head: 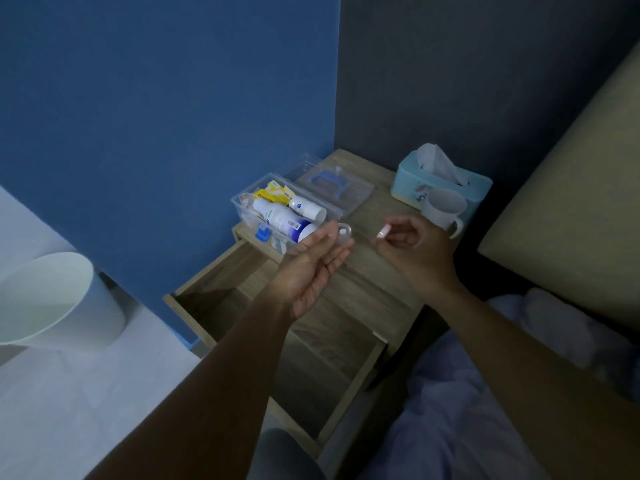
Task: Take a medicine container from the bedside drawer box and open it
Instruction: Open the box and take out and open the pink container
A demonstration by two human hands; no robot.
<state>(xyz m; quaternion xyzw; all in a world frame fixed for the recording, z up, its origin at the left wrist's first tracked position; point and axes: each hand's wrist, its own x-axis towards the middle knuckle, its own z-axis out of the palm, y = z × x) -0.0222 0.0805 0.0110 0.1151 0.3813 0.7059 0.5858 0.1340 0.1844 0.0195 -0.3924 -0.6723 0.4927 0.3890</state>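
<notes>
My left hand (311,268) is turned palm up over the nightstand, and a small clear round medicine container (344,232) rests at its fingertips. To its right, my right hand (412,251) pinches a small pink-white piece (382,232) between thumb and forefinger; whether it is a cap or a capsule cannot be told. Just behind my left hand on the nightstand top stands the clear drawer box (242,206), without its lid. Inside it lie two white bottles (284,218) and yellow packets (273,195).
The box's clear lid with a blue handle (334,184) lies behind it. A teal tissue box (412,178) and white mug (445,209) stand at the back right. The wooden drawer (221,292) hangs open below. A white bin (52,299) is left, the bed (467,393) right.
</notes>
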